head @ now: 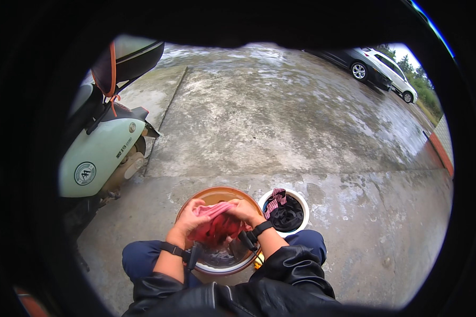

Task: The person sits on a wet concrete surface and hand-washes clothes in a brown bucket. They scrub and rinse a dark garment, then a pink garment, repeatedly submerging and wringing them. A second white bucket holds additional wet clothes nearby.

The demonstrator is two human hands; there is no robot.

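Observation:
Between my knees stands a round brown basin (pixel 216 191) with water at its near side. My left hand (pixel 188 218) and my right hand (pixel 244 210) both grip a pink cloth (pixel 216 210), stretched in folds between them above the basin. Below it a red cloth (pixel 220 230) hangs or lies in the basin; whether it is one piece with the pink part I cannot tell. Just right of the basin is a white bucket (pixel 306 210) holding black fabric (pixel 287 214) and a red-and-white checked strip (pixel 277 200).
A pale green motor scooter (pixel 99 154) stands close on my left. Something yellow (pixel 258 261) lies at the basin's near right side. Wet, stained concrete (pixel 242 119) stretches ahead. Farther off at the right are a dark car (pixel 341 61) and a white car (pixel 394 75).

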